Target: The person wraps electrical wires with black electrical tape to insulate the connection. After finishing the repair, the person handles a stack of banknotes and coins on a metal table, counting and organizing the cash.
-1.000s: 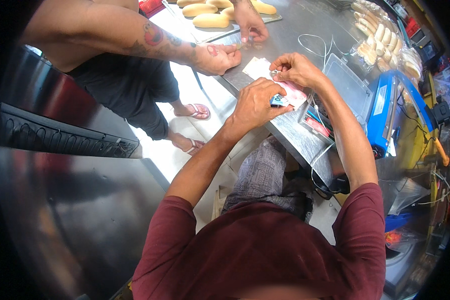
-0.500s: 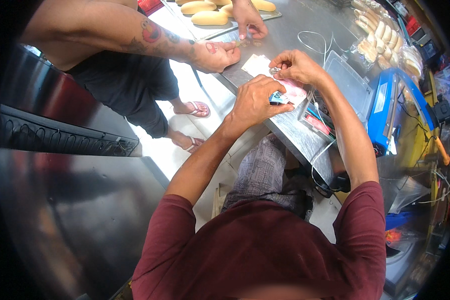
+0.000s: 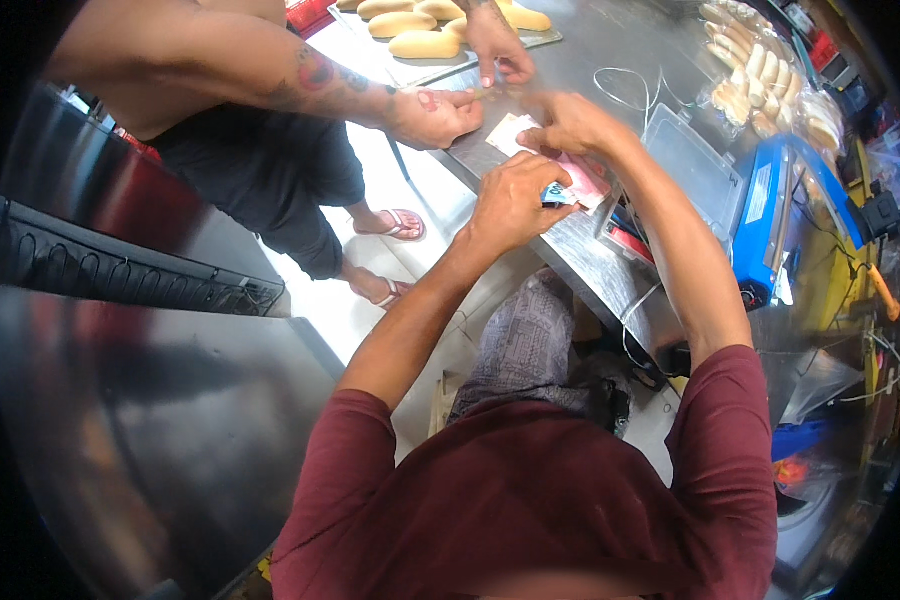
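My left hand (image 3: 513,203) is closed on a blue banknote (image 3: 552,194), pinched between thumb and fingers at the table's edge. Beside it lie pink banknotes (image 3: 586,182), partly covered by my hands, and a pale paper or note (image 3: 511,133) farther to the left. My right hand (image 3: 578,125) stretches over these notes, thumb and forefinger apart; its fingertips are blurred by motion. It reaches close to some small coins (image 3: 494,95) on the metal table. Another person's two hands, one nearer (image 3: 438,115) and one farther (image 3: 500,52), are right at those coins.
A tray of bread rolls (image 3: 425,44) sits at the far left of the steel table (image 3: 580,45). Bagged rolls (image 3: 765,75) lie at the far right. A clear plastic box lid (image 3: 695,170) and a blue sealing machine (image 3: 767,215) stand right of my right arm; a white cable (image 3: 625,72) loops behind.
My right hand has moved left and away from me, from above the pink notes toward the coins, its pinch on a coin opened. My left hand stays nearly in place with the blue banknote.
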Motion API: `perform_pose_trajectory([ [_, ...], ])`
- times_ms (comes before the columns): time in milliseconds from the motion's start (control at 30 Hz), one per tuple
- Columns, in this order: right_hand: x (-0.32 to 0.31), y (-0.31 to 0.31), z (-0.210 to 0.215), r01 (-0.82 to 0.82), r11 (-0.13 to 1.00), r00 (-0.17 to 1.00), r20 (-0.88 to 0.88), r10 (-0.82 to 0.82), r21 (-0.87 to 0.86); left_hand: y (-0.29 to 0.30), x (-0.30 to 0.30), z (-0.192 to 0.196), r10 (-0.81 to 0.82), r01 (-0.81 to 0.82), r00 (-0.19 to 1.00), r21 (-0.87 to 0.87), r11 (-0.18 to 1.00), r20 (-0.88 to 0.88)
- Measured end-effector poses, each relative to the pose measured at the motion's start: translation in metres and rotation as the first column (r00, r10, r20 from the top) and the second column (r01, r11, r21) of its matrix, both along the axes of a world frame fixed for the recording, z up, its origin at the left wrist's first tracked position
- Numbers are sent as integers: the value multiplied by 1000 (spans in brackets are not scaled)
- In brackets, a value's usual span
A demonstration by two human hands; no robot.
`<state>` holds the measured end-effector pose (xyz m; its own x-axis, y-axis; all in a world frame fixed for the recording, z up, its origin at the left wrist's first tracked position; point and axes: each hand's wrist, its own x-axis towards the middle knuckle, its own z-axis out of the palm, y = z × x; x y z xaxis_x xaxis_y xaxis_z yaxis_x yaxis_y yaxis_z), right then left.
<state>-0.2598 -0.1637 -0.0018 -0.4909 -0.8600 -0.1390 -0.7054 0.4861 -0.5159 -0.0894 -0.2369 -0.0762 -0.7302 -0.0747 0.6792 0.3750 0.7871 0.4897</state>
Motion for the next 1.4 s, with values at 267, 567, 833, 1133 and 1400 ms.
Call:
perform_pose_trajectory([
  [267,8,45,-16,-195,969,975,-142,173,-154,37,10,-3,100,-100,995,-5,995,-8],
  [567,26,48,3,-128,990,982,-145,119,-51,29,27,-3,7,-3,993,29,1000,-120],
  [833,43,47,3,-107,991,969,-216,121,74,14,108,-36,249,-324,946,572,754,207],
  [1133,43,47,-1,-238,971,939,-265,219,-39,2,95,-53,200,-226,969,853,470,146],
  [1400,30,46,-13,-226,974,927,-313,207,-26,5,110,-17,-206,82,972,986,-148,-112],
])
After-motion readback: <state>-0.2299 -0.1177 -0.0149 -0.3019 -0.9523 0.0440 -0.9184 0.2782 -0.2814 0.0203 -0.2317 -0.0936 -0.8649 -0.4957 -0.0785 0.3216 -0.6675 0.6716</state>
